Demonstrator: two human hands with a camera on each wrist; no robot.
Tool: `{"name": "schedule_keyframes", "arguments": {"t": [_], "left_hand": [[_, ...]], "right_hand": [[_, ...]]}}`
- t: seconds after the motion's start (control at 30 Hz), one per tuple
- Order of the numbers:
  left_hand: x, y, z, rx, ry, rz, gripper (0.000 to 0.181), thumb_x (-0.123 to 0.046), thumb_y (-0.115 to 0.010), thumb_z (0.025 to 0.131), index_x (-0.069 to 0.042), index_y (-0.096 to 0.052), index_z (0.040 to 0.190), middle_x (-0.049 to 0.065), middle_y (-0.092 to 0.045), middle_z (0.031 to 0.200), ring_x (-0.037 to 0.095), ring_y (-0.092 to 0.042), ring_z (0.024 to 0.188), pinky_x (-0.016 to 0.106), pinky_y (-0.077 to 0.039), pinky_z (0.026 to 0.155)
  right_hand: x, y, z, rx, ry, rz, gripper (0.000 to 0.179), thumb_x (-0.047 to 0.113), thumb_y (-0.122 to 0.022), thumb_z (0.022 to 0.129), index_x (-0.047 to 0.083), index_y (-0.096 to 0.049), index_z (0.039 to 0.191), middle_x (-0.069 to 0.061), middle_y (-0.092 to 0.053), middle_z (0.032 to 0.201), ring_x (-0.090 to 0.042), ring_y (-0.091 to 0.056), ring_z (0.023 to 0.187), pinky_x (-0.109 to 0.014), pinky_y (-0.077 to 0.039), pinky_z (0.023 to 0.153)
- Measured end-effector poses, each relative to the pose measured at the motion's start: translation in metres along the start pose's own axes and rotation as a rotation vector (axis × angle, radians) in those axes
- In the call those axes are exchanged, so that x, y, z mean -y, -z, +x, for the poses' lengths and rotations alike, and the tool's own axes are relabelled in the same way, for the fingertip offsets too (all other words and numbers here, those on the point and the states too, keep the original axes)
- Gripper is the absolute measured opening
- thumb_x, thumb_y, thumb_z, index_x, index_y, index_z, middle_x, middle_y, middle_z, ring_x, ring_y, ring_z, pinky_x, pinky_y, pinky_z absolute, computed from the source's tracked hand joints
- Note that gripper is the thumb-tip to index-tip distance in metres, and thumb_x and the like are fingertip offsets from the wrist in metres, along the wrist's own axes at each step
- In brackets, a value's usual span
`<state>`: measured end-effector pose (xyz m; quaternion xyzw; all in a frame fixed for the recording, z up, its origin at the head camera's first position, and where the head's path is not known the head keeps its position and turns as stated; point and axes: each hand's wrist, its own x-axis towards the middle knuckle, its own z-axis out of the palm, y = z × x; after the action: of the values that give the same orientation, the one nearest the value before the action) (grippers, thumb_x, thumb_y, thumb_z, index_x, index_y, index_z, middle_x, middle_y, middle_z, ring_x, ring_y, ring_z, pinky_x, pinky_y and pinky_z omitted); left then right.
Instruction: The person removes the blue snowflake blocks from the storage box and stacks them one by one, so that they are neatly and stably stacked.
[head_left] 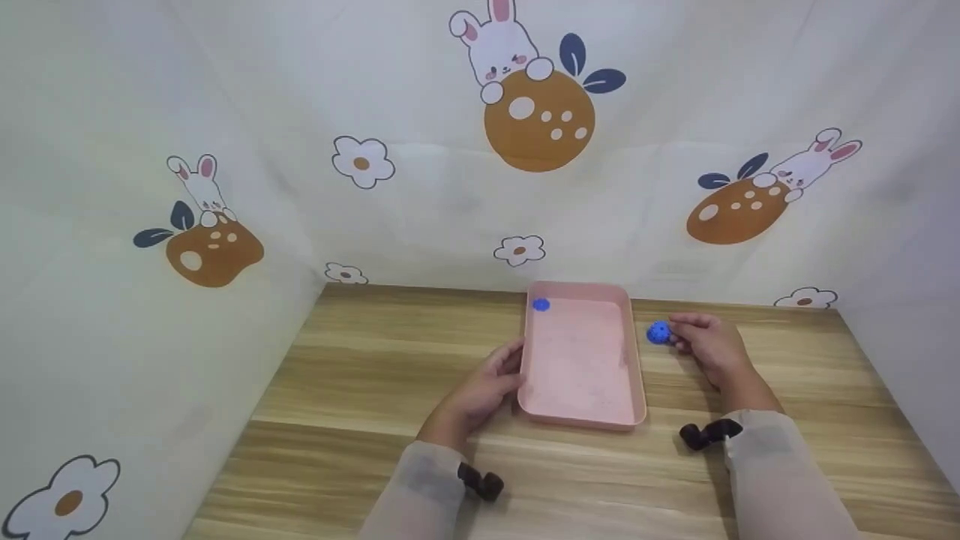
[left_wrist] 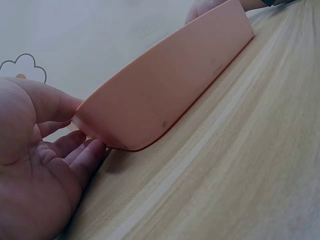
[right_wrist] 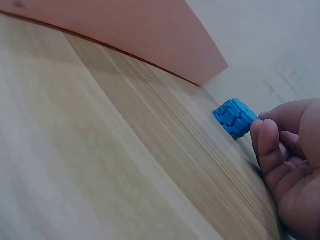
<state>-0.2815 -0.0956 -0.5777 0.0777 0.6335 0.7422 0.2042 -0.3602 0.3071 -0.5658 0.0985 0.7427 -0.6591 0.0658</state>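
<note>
A shallow pink tray [head_left: 577,367] lies on the wooden table. My left hand [head_left: 484,386] rests against its left side, and no finger shows inside the rim. In the left wrist view, the fingers of the left hand [left_wrist: 45,155] touch the tray [left_wrist: 165,80] near a corner. Right of the tray, my right hand [head_left: 712,345] pinches a small blue ridged piece [head_left: 658,332] between thumb and fingertips. Its toothed, gear-like side shows in the right wrist view, where the blue piece [right_wrist: 235,118] is just above or on the table; I cannot tell which.
A small blue toothed piece [head_left: 541,304] lies inside the tray at its far left corner. Printed cloth [head_left: 420,217] with rabbits and flowers hangs behind the table [head_left: 360,375] and along both sides. Each sleeve has a black wrist device [head_left: 709,435].
</note>
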Motion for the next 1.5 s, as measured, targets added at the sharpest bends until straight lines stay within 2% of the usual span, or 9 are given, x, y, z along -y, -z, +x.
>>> {"name": "schedule_keyframes", "arguments": {"t": [0.43, 0.57, 0.67, 0.73, 0.83, 1.03, 1.3, 1.5], "left_hand": [[-0.002, -0.001, 0.0, -0.022, 0.015, 0.014, 0.068, 0.002, -0.05, 0.106, -0.009, -0.029, 0.169, 0.012, -0.029, 0.178, 0.029, -0.02, 0.168, 0.049, -0.021, 0.138], [-0.002, -0.001, 0.0, 0.001, -0.008, 0.016, 0.069, 0.004, -0.048, 0.105, -0.004, -0.025, 0.169, 0.017, -0.027, 0.178, 0.034, -0.02, 0.168, 0.051, -0.021, 0.138], [-0.002, -0.002, 0.0, 0.005, -0.016, 0.018, 0.069, 0.005, -0.048, 0.105, -0.002, -0.024, 0.169, 0.019, -0.027, 0.177, 0.035, -0.021, 0.168, 0.052, -0.021, 0.137], [-0.002, -0.002, 0.0, -0.003, -0.01, 0.021, 0.069, 0.005, -0.048, 0.105, -0.003, -0.025, 0.169, 0.019, -0.028, 0.177, 0.035, -0.022, 0.167, 0.052, -0.022, 0.137], [-0.003, -0.002, 0.001, -0.018, 0.005, 0.03, 0.068, 0.003, -0.05, 0.105, -0.005, -0.027, 0.169, 0.016, -0.029, 0.177, 0.033, -0.022, 0.167, 0.05, -0.022, 0.137], [-0.003, -0.001, 0.001, -0.024, 0.016, 0.031, 0.068, 0.003, -0.05, 0.106, -0.007, -0.028, 0.169, 0.014, -0.03, 0.177, 0.031, -0.023, 0.167, 0.049, -0.022, 0.137], [-0.002, -0.001, 0.001, -0.008, -0.009, 0.04, 0.069, 0.003, -0.051, 0.105, -0.004, -0.027, 0.169, 0.018, -0.03, 0.177, 0.034, -0.024, 0.167, 0.051, -0.023, 0.137], [-0.002, -0.001, 0.0, -0.007, -0.016, 0.034, 0.07, 0.003, -0.052, 0.104, -0.004, -0.027, 0.169, 0.018, -0.03, 0.176, 0.035, -0.024, 0.167, 0.051, -0.024, 0.137]], "right_hand": [[-0.003, 0.0, 0.001, -0.024, -0.002, -0.034, 0.046, 0.018, -0.072, 0.102, -0.007, -0.063, 0.139, 0.008, -0.075, 0.087, -0.005, -0.067, 0.077, -0.019, -0.062, 0.072], [-0.001, 0.0, 0.0, -0.02, 0.014, 0.069, 0.03, 0.012, -0.07, 0.102, -0.003, -0.07, 0.128, 0.006, -0.075, 0.084, -0.006, -0.067, 0.075, -0.02, -0.061, 0.068], [0.004, 0.001, -0.002, -0.015, 0.013, 0.132, 0.014, 0.009, -0.067, 0.103, 0.009, -0.076, 0.114, 0.005, -0.076, 0.083, -0.008, -0.066, 0.072, -0.021, -0.059, 0.065], [0.009, 0.0, -0.003, -0.009, 0.01, 0.144, 0.012, 0.011, -0.066, 0.104, 0.016, -0.077, 0.107, 0.005, -0.076, 0.083, -0.008, -0.066, 0.072, -0.021, -0.058, 0.064], [0.019, -0.003, -0.006, -0.004, 0.004, 0.149, 0.009, 0.016, -0.068, 0.104, 0.02, -0.075, 0.106, 0.007, -0.075, 0.086, -0.008, -0.066, 0.077, -0.022, -0.058, 0.067], [0.04, -0.018, -0.017, 0.02, 0.004, 0.166, 0.013, 0.027, -0.076, 0.101, 0.02, -0.077, 0.111, 0.009, -0.073, 0.092, -0.011, -0.069, 0.086, -0.023, -0.062, 0.077], [0.06, -0.049, -0.029, 0.082, 0.116, 0.203, 0.006, 0.019, -0.076, 0.1, 0.016, -0.08, 0.102, 0.007, -0.074, 0.088, -0.01, -0.068, 0.08, -0.022, -0.062, 0.071], [0.067, -0.073, -0.025, 0.099, 0.142, 0.182, 0.008, 0.013, -0.074, 0.1, 0.014, -0.081, 0.1, 0.003, -0.075, 0.081, -0.009, -0.067, 0.073, -0.022, -0.061, 0.067]]}}
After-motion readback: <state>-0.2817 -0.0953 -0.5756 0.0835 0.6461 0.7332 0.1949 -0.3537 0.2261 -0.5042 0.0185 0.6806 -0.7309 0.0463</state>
